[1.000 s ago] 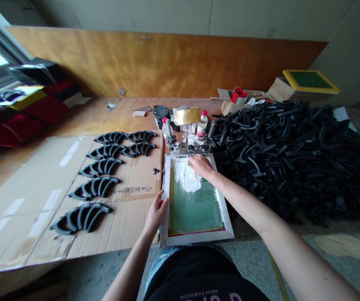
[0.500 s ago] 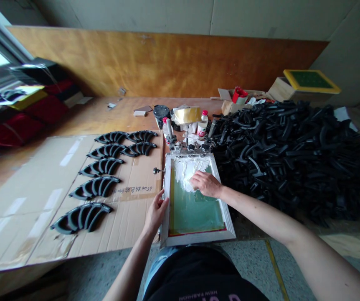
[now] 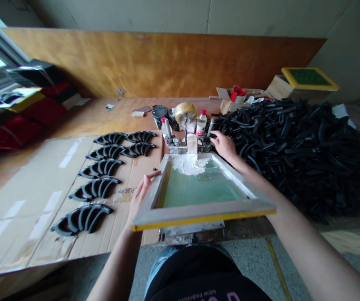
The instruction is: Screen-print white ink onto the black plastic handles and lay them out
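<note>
Rectangular, yellow-edged grey frame (image 3: 205, 210) with translucent green mesh (image 3: 203, 190), central, tilted, 6 o'clock end raised; glossy white paste (image 3: 183, 165) lies toward 12. Left hand (image 3: 140, 193): fingers extended, touching the 9 o'clock rail, grip unclear. Right hand (image 3: 225, 146): beyond the frame at 1 o'clock, fingers curled, contents indiscernible.

Left hand (image 3: 140, 194): fingers (image 3: 152, 174) stretched forward
Right hand (image 3: 225, 146): farther forward, fingers partly bent
Arms (image 3: 295, 225): bare, extended, spread apart
</note>
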Tool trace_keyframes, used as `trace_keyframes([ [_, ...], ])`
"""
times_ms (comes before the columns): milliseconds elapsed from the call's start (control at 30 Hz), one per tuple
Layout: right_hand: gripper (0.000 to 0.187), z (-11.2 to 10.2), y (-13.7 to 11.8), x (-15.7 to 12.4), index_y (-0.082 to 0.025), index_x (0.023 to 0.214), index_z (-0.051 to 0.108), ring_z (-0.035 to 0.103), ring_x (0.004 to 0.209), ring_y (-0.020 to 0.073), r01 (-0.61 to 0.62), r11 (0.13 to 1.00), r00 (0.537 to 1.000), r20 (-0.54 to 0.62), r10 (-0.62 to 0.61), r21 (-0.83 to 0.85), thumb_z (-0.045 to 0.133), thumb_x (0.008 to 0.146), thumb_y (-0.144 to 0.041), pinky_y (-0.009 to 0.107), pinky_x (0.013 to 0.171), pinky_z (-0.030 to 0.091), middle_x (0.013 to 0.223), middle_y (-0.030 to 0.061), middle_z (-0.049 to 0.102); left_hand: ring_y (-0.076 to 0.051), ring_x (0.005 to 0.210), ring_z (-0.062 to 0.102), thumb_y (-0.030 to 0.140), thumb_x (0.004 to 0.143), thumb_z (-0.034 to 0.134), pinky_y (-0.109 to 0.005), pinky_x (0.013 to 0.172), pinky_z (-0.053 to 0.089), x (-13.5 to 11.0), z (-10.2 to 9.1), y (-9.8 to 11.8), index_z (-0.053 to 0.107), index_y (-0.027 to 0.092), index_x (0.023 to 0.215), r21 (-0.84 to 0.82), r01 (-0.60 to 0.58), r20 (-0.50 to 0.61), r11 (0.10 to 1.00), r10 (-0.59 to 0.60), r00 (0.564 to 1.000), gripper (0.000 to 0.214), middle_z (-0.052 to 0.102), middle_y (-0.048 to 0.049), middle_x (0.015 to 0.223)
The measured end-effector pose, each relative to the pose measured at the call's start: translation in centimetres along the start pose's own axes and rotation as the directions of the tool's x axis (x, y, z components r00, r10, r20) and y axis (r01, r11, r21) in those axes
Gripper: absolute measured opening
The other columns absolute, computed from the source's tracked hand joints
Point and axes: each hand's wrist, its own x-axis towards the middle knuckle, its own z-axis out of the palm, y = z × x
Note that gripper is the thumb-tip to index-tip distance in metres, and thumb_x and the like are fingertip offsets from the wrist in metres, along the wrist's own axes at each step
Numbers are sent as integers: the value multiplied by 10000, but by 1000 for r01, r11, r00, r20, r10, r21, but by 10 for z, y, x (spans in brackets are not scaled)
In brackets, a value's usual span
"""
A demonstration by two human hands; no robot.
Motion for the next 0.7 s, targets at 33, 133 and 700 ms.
trace_keyframes([
  [33, 316, 0, 15, -7, -221, 1230, 623, 648, 871, 227, -94, 995, 995, -23, 94, 24, 508, 937, -250, 333, 809, 481, 933, 59, 711, -216, 921, 653, 663, 821, 522, -278, 703, 542, 8, 4, 9, 665, 168, 1130, -80, -56, -5, 995, 56, 998, 601, 684, -96, 1119],
  [133, 223, 19, 43, -44, -191, 1081, 670, 644, 870, 229, -189, 979, 982, 41, 186, 77, 532, 912, -242, 340, 810, 491, 880, 67, 705, -187, 857, 660, 566, 807, 591, -253, 645, 546, 31, 17, 26, 610, 186, 1197, -240, -107, -30, 965, 103, 994, 545, 686, -75, 1025],
  [700, 185, 42, -18, -198, -228, 976, 694, 634, 894, 169, 304, 950, 871, 384, -308, 71, 511, 971, -249, 258, 775, 451, 923, 36, 712, -147, 395, 503, 678, 786, 504, -228, 390, 349, -14, -19, -143, 562, 175, 817, 111, 533, -19, 838, -535, 845, 507, 593, -10, 483],
])
